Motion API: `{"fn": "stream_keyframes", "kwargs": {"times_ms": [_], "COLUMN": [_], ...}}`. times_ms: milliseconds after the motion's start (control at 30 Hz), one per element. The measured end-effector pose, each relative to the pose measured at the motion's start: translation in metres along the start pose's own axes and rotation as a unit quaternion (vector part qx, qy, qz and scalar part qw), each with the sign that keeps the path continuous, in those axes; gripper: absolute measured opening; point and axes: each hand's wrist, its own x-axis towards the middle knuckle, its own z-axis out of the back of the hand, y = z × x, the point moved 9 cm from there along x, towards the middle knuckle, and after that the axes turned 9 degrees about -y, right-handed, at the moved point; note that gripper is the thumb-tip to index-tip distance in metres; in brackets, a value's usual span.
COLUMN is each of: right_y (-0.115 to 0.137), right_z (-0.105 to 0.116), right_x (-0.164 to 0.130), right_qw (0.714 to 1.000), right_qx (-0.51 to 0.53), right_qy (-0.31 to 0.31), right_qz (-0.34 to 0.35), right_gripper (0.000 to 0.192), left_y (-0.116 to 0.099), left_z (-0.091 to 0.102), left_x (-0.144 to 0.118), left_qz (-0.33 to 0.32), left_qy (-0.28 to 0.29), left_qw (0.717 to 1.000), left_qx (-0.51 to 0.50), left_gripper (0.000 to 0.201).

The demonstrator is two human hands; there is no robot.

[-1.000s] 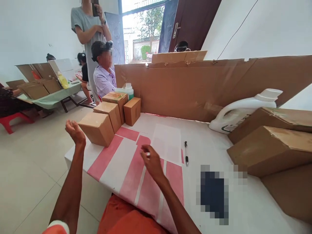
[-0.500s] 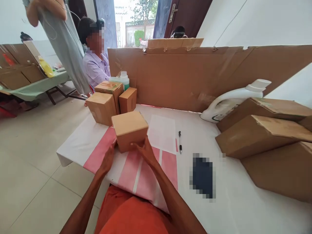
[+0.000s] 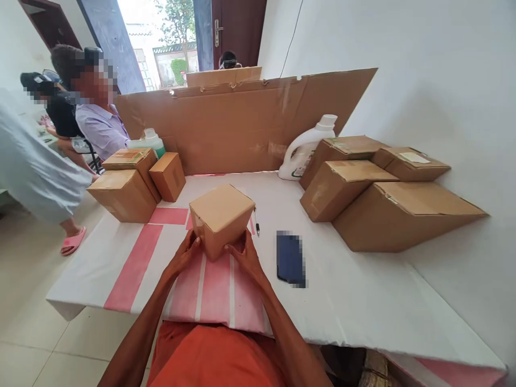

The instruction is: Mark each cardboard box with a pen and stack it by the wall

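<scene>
Between my two hands is a small brown cardboard box [image 3: 221,215], one corner pointing toward me. My left hand [image 3: 186,251] grips its left side, thumb on the near face and the other fingers partly hidden. On the right side, my right hand [image 3: 245,252] holds the lower part, its thumb near the front corner. Whether the box's underside touches the table cannot be told. Just beyond the box on the right lies a pen [image 3: 257,223], partly covered by it. A dark blue, partly blurred flat object [image 3: 290,258] rests right of my right hand.
Cardboard boxes stand at the left [image 3: 121,196] and the right [image 3: 403,226] of the cloth-covered table [image 3: 342,301]. A white jug [image 3: 300,156] and a green-liquid bottle [image 3: 151,141] stand behind them. A cardboard panel [image 3: 226,129] closes the back. A person in lilac [image 3: 100,129] sits beyond.
My view has swung right. The box has turned so a corner faces me, and it now hides the white paper sheet. Both hands still hold it.
</scene>
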Motion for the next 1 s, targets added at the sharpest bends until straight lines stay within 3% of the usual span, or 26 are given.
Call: {"fn": "stream_keyframes", "kwargs": {"times_ms": [167,267,400,533,700,833,900,1000], "right_y": [0.033,0.048,0.035,0.017,0.005,0.012,0.015,0.018], "right_z": [0.007,0.012,0.017,0.034,0.079,0.098,0.1,0.097], "right_x": [-0.008,-0.007,-0.002,-0.005,-0.015,-0.017,-0.016,-0.012], "right_qw": [0.993,0.994,0.998,0.995,0.976,0.976,0.981,0.987], "right_qx": [0.078,0.067,0.016,0.036,0.093,0.119,0.104,0.07], "right_qy": [0.071,0.068,0.017,-0.043,-0.144,-0.13,-0.116,-0.103], "right_qz": [-0.05,-0.044,-0.056,-0.079,-0.138,-0.125,-0.111,-0.103], "right_gripper": [0.089,0.077,0.079,0.074,0.072,0.092,0.094,0.085], "left_y": [-0.016,-0.029,-0.043,-0.051,-0.053,-0.049,-0.043,-0.034], "left_z": [-0.006,-0.002,-0.008,-0.028,-0.075,-0.098,-0.096,-0.071], "left_x": [-0.036,-0.05,-0.06,-0.07,-0.083,-0.087,-0.078,-0.045], "left_qz": [0.004,-0.016,-0.04,-0.097,-0.133,-0.104,-0.075,-0.045], "left_qy": [-0.016,-0.054,-0.077,-0.095,-0.027,0.054,0.057,-0.035], "left_qw": [0.999,0.996,0.991,0.981,0.983,0.992,0.996,0.998], "left_qx": [0.031,0.076,0.097,0.135,0.125,0.038,0.002,-0.003], "left_gripper": [0.053,0.047,0.043,0.045,0.057,0.056,0.054,0.076]}}
